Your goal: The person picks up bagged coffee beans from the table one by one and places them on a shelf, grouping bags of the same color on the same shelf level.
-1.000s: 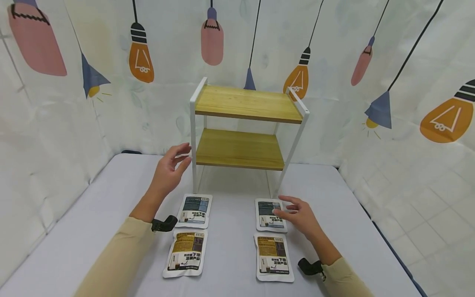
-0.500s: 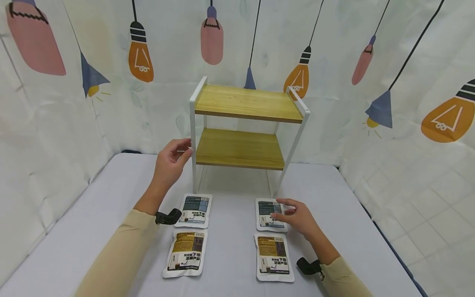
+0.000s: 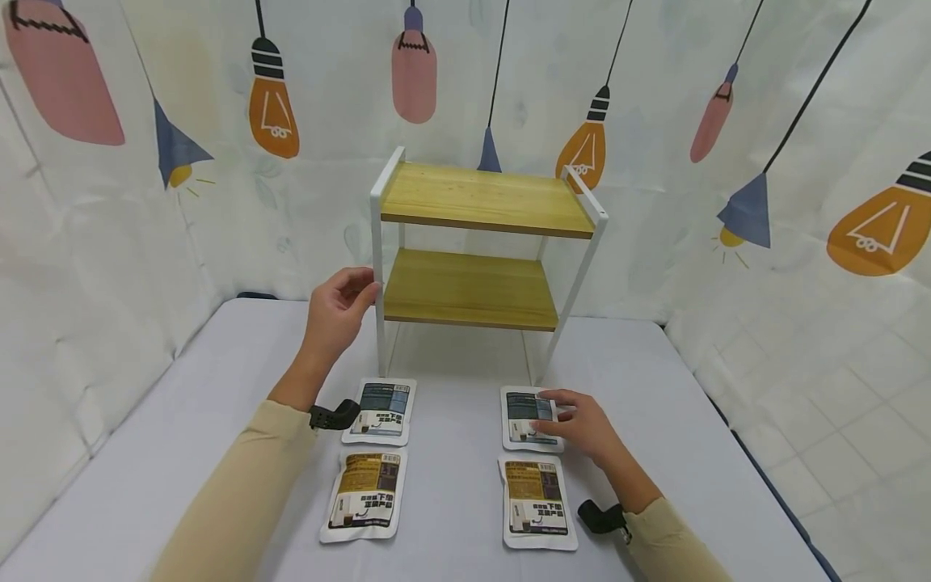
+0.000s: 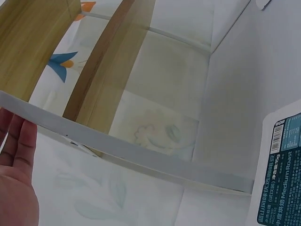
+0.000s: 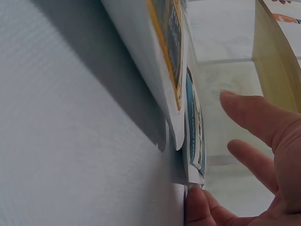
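A small two-tier shelf [image 3: 469, 289] with white posts and wooden boards stands at the back of the table. My left hand [image 3: 338, 315] is at its left front post in the head view, thumb and fingertips pinching the post. In the left wrist view the fingers [image 4: 21, 146] touch the post's outer side. My right hand [image 3: 582, 420] hovers by the right edge of the far right teal coffee pouch [image 3: 520, 406], thumb and index finger apart. In the right wrist view lower fingertips [image 5: 197, 202] meet the teal pouch's edge [image 5: 195, 176].
Another teal coffee pouch [image 3: 378, 411] lies in front of the shelf's left post. Two yellow-brown coffee pouches [image 3: 364, 495] lie nearer me, one on each side. A white cloth covers the table [image 3: 444, 517]. A printed curtain [image 3: 327, 202] encloses the back and sides.
My left hand has moved up and right a little onto the shelf's post, its thumb closing in. My right hand has shifted slightly left over the teal pouch. The shelf and pouches stay put.
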The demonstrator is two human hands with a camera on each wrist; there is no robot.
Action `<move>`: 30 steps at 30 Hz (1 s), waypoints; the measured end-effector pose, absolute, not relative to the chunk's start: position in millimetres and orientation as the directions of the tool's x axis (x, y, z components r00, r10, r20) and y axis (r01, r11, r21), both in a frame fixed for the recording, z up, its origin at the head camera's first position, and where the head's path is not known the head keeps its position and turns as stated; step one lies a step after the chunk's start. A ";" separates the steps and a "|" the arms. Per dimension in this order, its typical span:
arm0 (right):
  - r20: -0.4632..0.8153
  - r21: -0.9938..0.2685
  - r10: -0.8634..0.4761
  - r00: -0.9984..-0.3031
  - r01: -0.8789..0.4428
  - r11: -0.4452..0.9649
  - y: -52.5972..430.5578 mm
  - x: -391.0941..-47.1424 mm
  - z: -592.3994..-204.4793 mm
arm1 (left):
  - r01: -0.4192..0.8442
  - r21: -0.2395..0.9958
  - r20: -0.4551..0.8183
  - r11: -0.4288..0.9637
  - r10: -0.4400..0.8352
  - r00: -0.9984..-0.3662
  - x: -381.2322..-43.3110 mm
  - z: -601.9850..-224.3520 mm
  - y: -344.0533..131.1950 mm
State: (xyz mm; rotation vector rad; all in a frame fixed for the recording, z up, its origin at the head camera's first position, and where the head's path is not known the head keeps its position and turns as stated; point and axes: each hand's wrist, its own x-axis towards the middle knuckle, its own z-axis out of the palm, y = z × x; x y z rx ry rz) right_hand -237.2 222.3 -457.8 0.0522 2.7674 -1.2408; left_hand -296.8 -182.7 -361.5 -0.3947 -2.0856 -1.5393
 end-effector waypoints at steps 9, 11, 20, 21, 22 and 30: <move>-0.112 -0.706 -0.032 -0.993 0.057 0.706 217.6 -240.0 -455.2 | 0.521 0.799 0.565 0.301 -0.078 -0.822 -301.5 -362.1 -185.4; -0.113 -0.701 -0.032 -0.993 0.057 0.711 217.3 -240.6 -455.7 | 0.521 0.798 0.565 0.305 -0.077 -0.821 -302.3 -362.1 -185.7; -0.123 -0.685 -0.030 -0.992 0.063 0.726 215.6 -243.2 -453.9 | 0.506 0.802 0.549 0.318 -0.056 -0.834 -303.5 -359.7 -187.0; -0.122 -0.679 -0.032 -0.992 0.060 0.731 215.3 -243.4 -453.4 | 0.505 0.803 0.547 0.316 -0.055 -0.835 -303.6 -359.3 -187.2; -0.122 -0.675 -0.032 -0.992 0.059 0.736 215.1 -243.5 -453.2 | 0.505 0.804 0.546 0.314 -0.053 -0.836 -303.5 -358.8 -187.1; -0.125 -0.659 -0.026 -0.992 0.063 0.750 212.9 -245.3 -452.9 | 0.494 0.804 0.536 0.330 -0.045 -0.843 -304.6 -357.9 -187.8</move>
